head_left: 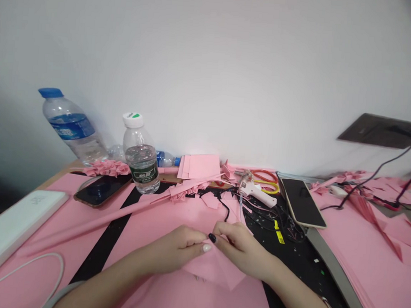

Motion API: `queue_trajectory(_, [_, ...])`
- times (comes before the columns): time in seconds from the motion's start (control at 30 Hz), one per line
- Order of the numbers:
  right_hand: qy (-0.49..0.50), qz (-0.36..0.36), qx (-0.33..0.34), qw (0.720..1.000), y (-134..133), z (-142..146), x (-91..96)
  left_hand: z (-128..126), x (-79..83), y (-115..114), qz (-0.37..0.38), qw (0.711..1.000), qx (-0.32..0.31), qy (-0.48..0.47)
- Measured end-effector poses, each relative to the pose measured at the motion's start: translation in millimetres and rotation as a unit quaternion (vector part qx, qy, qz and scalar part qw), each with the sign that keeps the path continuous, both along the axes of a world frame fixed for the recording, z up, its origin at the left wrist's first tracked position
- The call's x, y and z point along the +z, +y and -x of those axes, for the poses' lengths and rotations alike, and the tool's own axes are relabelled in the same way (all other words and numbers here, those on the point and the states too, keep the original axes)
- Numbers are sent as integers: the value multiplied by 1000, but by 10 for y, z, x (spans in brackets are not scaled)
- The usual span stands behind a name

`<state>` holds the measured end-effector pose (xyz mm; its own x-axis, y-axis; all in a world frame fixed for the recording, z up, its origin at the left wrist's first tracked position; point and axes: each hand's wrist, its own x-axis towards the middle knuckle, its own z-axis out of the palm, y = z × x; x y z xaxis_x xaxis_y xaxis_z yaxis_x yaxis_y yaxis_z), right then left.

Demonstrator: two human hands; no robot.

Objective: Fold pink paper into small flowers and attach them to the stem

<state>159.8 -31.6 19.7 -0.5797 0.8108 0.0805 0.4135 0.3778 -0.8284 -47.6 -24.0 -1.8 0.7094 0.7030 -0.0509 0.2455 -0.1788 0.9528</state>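
Both hands meet over a pink paper sheet (214, 266) in the middle of the desk, above more flat pink paper (165, 298). My left hand (180, 249) is closed, its thumb pressing on the sheet's upper edge. Beside it, my right hand (239, 247) pinches the same edge, thumb tip nearly touching the left thumb. The curled fingers and the part of the sheet behind them are hidden. A white glue gun (257, 192) lies just beyond my right hand, among black cables.
Water bottles stand at the back left, one with a white cap (141, 161), one with a blue cap (70, 127). A white power bank (14, 234) and phone (103, 189) lie left. Another phone (303, 202), scissors (269, 182) and stacked pink paper (376, 281) are right.
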Motion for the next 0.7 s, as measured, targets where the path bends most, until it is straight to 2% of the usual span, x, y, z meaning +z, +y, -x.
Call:
queue_trajectory(0.1, [-2,-17,15,1000,-11,11,-5,-6,6,-2,-3,1000,-7,-7])
queue_trajectory(0.23, [7,-34,-6,999,-25,22,-22,-32,22,-16,-8,1000,8,-13])
queue_trajectory(0.57, [47,-11,-77,996,-30,47,-55,-56,-7,-45,144,986,18,-78])
queue_trajectory(0.7, [72,11,-100,992,28,7,-20,-34,2,-36,153,985,25,-82])
